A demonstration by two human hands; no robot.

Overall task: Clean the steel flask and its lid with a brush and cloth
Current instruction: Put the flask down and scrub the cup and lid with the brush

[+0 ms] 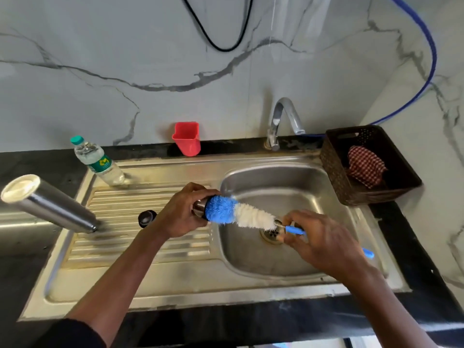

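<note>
The brush (238, 214) is lying nearly level over the sink basin (313, 259), blue tip pointing left into the small steel lid (199, 208). The left hand (175, 217) is wrapping the lid, and the right hand (324, 242) is pinching the blue handle. The steel flask (47, 203) is sitting upside down on the drainboard (140, 244), leaning left. Black desk (406, 222), marble-look wall (125, 59).

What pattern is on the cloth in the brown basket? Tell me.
Red-and-white check, on the cloth lying in the basket; the head view shows it.

Both hands forward, left (179, 213) fist-curled, right (324, 243) pinching.
</note>
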